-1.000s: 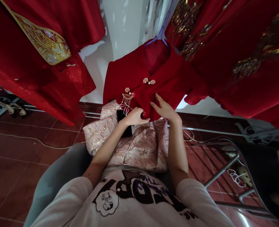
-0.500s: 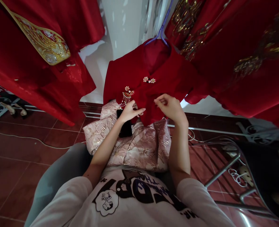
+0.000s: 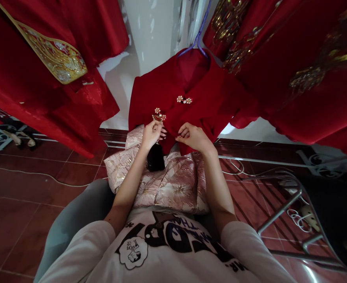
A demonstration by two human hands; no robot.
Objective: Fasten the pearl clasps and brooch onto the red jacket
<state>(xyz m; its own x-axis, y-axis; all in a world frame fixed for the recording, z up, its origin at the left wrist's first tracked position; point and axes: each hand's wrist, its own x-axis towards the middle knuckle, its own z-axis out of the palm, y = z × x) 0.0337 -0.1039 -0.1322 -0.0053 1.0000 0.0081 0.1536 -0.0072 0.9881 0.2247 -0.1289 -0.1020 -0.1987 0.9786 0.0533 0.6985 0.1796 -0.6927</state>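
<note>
A red garment (image 3: 220, 90) hangs in front of me on a purple hanger (image 3: 197, 41). Its front bears a flower-shaped clasp (image 3: 184, 100) and, lower left, a beaded ornament (image 3: 158, 114). My left hand (image 3: 153, 133) is at the bottom of this ornament with its fingers bent together; its tassels are mostly hidden. My right hand (image 3: 192, 137) is at the garment's lower front edge, thumb and forefinger pinched; what lies between them is too small to make out. A dark phone-like object (image 3: 156, 158) rests on pink patterned fabric (image 3: 176, 184) across my lap.
Other red garments with gold embroidery hang at the left (image 3: 58, 59) and right (image 3: 279, 78). A black chair (image 3: 326, 204) with metal legs stands at the right. White cables (image 3: 41, 173) lie on the tiled floor.
My left hand has moved up and left to the beaded ornament. The right hand has come left and slightly down, to the garment's lower front edge.
</note>
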